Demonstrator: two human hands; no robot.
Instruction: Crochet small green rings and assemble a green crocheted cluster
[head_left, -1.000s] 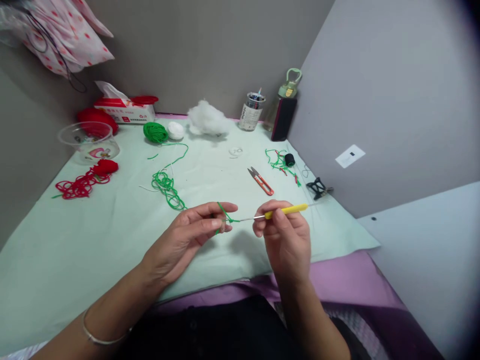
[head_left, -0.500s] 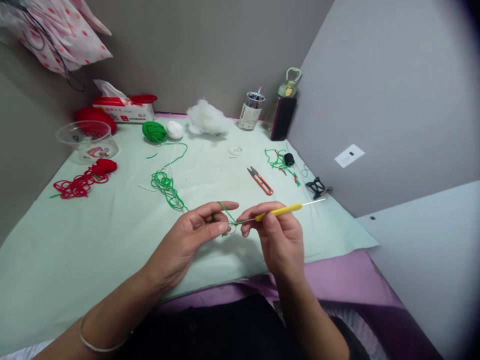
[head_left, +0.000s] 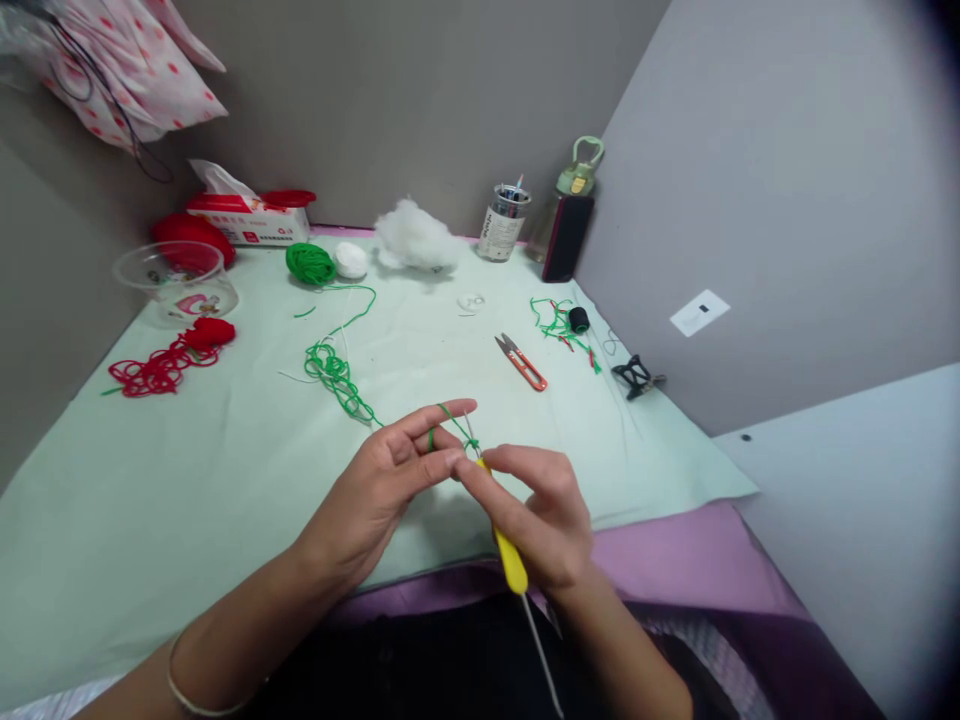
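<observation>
Left hand pinching green yarn strung over its index finger, right hand gripping the yellow hook right at it. Slack tension could drop loops, and that worktop tangle might snag.

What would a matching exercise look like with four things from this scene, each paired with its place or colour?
1. Hook
2. Thread snips
3. White ball
4. Tangled red yarn

A. Beside the green ball
B. Orange handle, dark blades
C. In front of the clear tub
D. In the right hand

Pairs: 1-D, 2-B, 3-A, 4-C
</observation>
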